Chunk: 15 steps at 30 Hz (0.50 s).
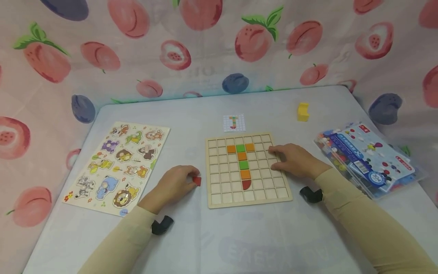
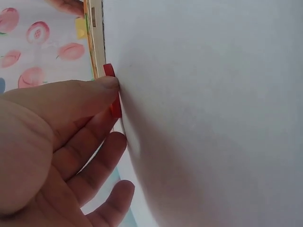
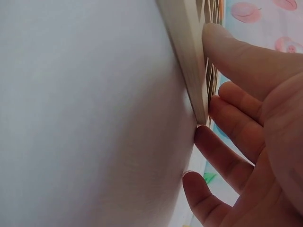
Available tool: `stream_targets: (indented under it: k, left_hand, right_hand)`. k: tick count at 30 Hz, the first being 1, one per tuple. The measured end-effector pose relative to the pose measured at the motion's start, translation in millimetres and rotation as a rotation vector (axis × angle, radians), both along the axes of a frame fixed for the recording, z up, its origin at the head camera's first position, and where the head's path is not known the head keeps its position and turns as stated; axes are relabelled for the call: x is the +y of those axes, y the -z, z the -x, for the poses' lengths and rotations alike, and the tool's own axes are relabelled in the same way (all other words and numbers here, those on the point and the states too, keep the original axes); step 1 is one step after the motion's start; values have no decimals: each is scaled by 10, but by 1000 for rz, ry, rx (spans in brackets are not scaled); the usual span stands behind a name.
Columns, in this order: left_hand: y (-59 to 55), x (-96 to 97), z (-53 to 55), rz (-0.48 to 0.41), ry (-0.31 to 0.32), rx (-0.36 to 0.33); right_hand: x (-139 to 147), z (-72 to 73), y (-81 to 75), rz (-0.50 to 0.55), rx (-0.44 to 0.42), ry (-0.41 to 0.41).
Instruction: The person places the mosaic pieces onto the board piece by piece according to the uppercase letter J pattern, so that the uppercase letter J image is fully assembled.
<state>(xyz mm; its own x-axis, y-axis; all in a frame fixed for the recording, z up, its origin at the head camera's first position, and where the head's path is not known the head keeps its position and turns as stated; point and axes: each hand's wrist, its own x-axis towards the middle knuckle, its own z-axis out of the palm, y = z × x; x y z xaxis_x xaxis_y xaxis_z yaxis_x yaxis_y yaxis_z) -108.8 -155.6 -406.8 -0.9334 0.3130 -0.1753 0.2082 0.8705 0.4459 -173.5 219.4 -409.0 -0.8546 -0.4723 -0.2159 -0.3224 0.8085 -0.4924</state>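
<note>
My left hand [image 1: 176,186] pinches a small red tile [image 1: 197,181] between thumb and fingers, just left of the wooden grid board [image 1: 219,205]. In the left wrist view the tile [image 2: 109,70] appears edge-on, low over the white surface. On the board, several orange and green square tiles [image 1: 243,164] form a T shape, and a red rounded piece [image 1: 246,185] sits at the foot of its stem. My right hand [image 1: 295,161] rests at the board's right edge, thumb and fingertips on it, with the fingers loosely extended in the right wrist view.
A pattern card [image 1: 234,123] lies behind the board. To the left is an animal puzzle board [image 1: 118,167]. At the right lies a clear plastic case [image 1: 369,160] of colourful pieces, with a yellow block [image 1: 302,112] farther back. A fruit-print curtain [image 1: 205,49] hangs behind.
</note>
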Motion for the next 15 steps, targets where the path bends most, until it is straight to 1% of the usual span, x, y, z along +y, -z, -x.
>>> stream_targets:
  k: [6, 12, 15]
  left_hand:
    - [1, 2, -13, -19, -11, -26]
    - [-13, 17, -18, -42, 28, -14]
    - [-14, 23, -10, -42, 27, -19]
  right_hand:
    - [5, 14, -1, -7, 9, -5]
    - [8, 18, -1, -18, 5, 2]
    - [1, 21, 8, -16, -2, 5]
